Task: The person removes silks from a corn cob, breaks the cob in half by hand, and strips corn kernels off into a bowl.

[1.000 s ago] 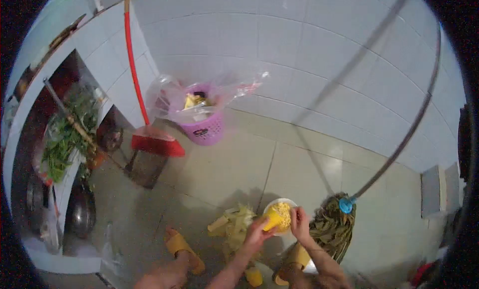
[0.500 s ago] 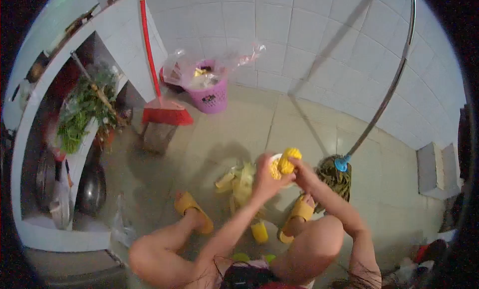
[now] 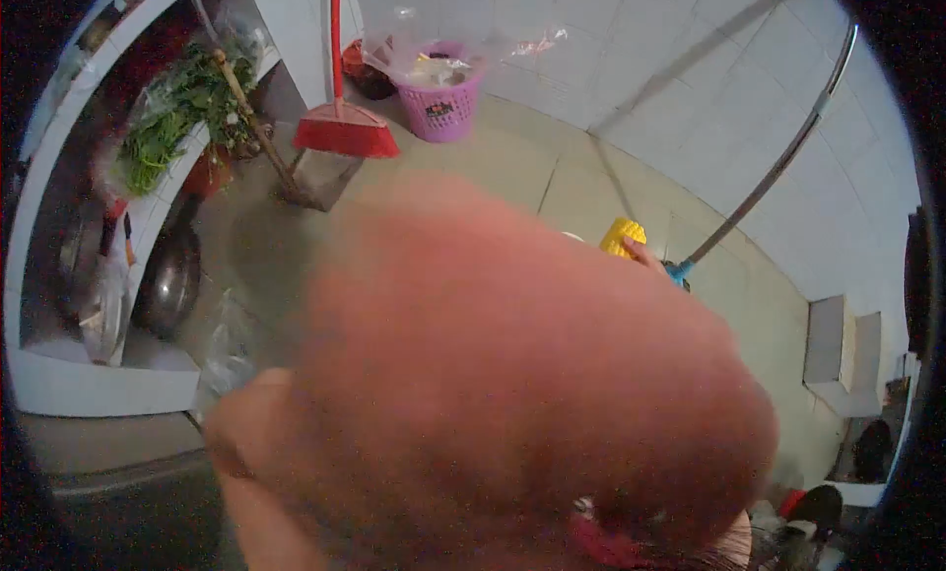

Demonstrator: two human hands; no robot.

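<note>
Right hand [image 3: 647, 257] holding 1 corncob [image 3: 619, 236], illegible basket label [image 3: 439, 109]

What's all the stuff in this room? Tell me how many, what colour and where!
Corn cob: one, yellow, in the right hand
Rim: one, white, left of the corn cob, mostly hidden
Broom: one, red, left of the basket
Basket: one, purple, by the wall
Plastic liner: one, clear, spilling from the basket
Mop handle: one, grey, right
Greens: one bunch, green, left shelf
Pan: one, dark, lower left
Stick: one, brown, left
Right hand: one, bare, partly hidden
Left hand: one, bare, blurred, near the camera, hiding things behind
</note>
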